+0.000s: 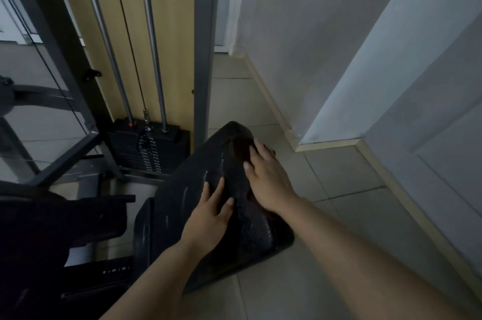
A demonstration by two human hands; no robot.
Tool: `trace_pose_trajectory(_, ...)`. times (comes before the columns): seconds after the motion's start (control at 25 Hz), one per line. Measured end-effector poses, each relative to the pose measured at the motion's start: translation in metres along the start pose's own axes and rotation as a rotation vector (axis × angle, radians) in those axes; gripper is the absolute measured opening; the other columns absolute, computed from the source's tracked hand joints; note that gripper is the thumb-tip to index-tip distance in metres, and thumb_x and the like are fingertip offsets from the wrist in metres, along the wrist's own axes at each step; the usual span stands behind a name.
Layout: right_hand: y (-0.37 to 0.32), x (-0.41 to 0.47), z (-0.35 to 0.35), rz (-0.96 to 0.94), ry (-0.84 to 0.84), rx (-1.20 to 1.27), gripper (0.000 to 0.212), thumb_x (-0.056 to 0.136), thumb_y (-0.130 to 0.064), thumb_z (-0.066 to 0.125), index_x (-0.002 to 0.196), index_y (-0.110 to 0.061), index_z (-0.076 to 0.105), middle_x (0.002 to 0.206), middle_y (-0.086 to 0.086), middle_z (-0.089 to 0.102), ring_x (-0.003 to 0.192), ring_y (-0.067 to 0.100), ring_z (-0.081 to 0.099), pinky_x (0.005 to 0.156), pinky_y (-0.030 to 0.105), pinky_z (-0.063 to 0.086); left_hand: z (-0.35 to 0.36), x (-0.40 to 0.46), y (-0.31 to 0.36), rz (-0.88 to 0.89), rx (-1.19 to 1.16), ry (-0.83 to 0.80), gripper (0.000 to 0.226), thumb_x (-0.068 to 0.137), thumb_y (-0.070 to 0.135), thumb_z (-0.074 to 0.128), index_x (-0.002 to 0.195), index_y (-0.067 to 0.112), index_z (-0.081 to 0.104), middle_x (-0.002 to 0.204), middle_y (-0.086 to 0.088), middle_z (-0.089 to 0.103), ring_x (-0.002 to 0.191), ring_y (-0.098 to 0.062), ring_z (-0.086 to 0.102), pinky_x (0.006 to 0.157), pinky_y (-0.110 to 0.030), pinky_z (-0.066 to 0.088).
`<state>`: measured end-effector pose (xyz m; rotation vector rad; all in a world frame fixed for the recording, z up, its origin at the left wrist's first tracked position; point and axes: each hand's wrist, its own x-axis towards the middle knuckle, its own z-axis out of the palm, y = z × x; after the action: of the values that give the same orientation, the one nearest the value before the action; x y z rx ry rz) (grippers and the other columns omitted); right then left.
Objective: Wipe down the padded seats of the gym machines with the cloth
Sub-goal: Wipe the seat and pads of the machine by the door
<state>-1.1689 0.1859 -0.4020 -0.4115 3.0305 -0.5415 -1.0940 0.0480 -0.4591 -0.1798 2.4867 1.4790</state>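
The weight stack (148, 149) stood at the left behind the padded seat (182, 197). The left hand (208, 218) lay flat, fingers spread, on the dark cloth (241, 189); the right hand (268, 179) pressed it open-palmed further along. Neither gripped it, so the cloth could bunch or slip off the seat's edge.
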Motion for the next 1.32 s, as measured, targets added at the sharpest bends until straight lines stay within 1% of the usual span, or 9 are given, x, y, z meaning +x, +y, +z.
trace_pose_trajectory(0.12,-0.004,0.094,0.009,0.063,0.005,0.099,0.047,0.103,-0.031,0.029,0.147,-0.013,0.030,0.159,0.007,0.012,0.144,0.027,0.016,0.116,0.036,0.017,0.006,-0.002,-0.004,0.033,-0.012,0.035,0.052,0.095,0.053,0.035,0.137,0.057,0.005,0.159,0.008,-0.005,0.143,-0.020,0.022,0.116,-0.037,0.022)
trace_pose_trajectory(0.2,-0.001,0.117,0.013,0.083,0.029,0.162,0.044,0.103,-0.031,0.032,0.142,-0.015,0.041,0.153,0.011,0.030,0.139,0.028,0.029,0.113,0.035,0.024,0.007,-0.002,-0.007,0.038,-0.048,0.063,0.053,0.096,0.051,0.036,0.140,0.055,0.008,0.159,0.011,-0.004,0.142,-0.016,0.023,0.112,-0.029,0.023)
trace_pose_trajectory(0.36,0.014,0.024,0.008,-0.012,0.038,0.270,0.048,0.101,-0.035,0.035,0.147,-0.024,0.033,0.155,0.000,0.026,0.142,0.017,0.024,0.115,0.034,0.023,0.009,-0.002,-0.010,0.051,-0.068,0.074,0.054,0.097,0.046,0.039,0.146,0.048,0.016,0.159,0.009,0.000,0.141,-0.016,0.024,0.098,-0.022,0.025)
trace_pose_trajectory(0.56,0.011,-0.107,0.005,-0.177,0.083,-0.002,0.051,0.094,-0.042,0.030,0.142,-0.031,0.040,0.155,-0.009,0.024,0.140,0.013,0.026,0.109,0.027,0.025,0.008,0.001,-0.014,0.073,-0.070,0.053,0.051,0.098,0.045,0.037,0.143,0.050,0.013,0.159,0.006,-0.002,0.144,-0.020,0.016,0.117,-0.041,0.019)
trace_pose_trajectory(0.72,-0.002,-0.036,0.004,-0.222,0.065,-0.172,0.044,0.100,-0.032,0.033,0.143,-0.022,0.041,0.158,-0.001,0.018,0.142,0.022,0.023,0.111,0.032,0.026,0.010,0.002,-0.016,0.077,-0.033,0.058,0.051,0.098,0.045,0.033,0.141,0.052,0.007,0.159,0.006,-0.006,0.145,-0.018,0.011,0.117,-0.048,0.017)
trace_pose_trajectory(0.88,-0.019,0.068,0.006,-0.131,-0.014,-0.255,0.044,0.102,-0.025,0.034,0.146,-0.019,0.036,0.159,0.004,0.014,0.143,0.030,0.017,0.116,0.040,0.021,0.028,-0.011,-0.018,0.085,-0.022,0.232,0.050,0.100,0.044,0.028,0.147,0.043,0.013,0.158,0.011,-0.004,0.146,-0.013,0.006,0.119,-0.034,0.007)
trace_pose_trajectory(1.0,-0.020,0.062,0.009,-0.144,-0.011,-0.330,0.043,0.102,-0.025,0.033,0.145,-0.018,0.037,0.158,0.004,0.016,0.143,0.032,0.015,0.115,0.040,0.018,0.043,-0.021,-0.029,0.076,-0.009,0.360,0.050,0.101,0.038,0.027,0.149,0.034,0.015,0.157,0.015,-0.005,0.144,-0.005,0.000,0.117,-0.024,0.000)
trace_pose_trajectory(1.16,-0.011,-0.052,0.000,-0.364,-0.016,-0.470,0.039,0.087,-0.017,0.055,0.126,-0.012,0.060,0.142,0.004,0.048,0.138,0.031,0.032,0.109,0.045,0.035,0.051,-0.021,-0.044,0.027,-0.017,0.369,0.051,0.100,0.041,0.021,0.148,0.034,0.005,0.155,0.016,-0.011,0.143,-0.003,-0.010,0.114,-0.022,-0.006)
trace_pose_trajectory(1.32,-0.007,-0.071,-0.005,-0.526,-0.089,-0.564,0.038,0.079,-0.023,0.053,0.112,-0.015,0.070,0.125,-0.002,0.063,0.126,0.021,0.046,0.110,0.038,0.032,0.058,-0.017,-0.048,0.048,-0.071,0.372,0.060,0.086,0.061,0.001,0.143,0.041,-0.001,0.153,0.021,-0.013,0.141,0.003,-0.016,0.115,-0.023,-0.008)
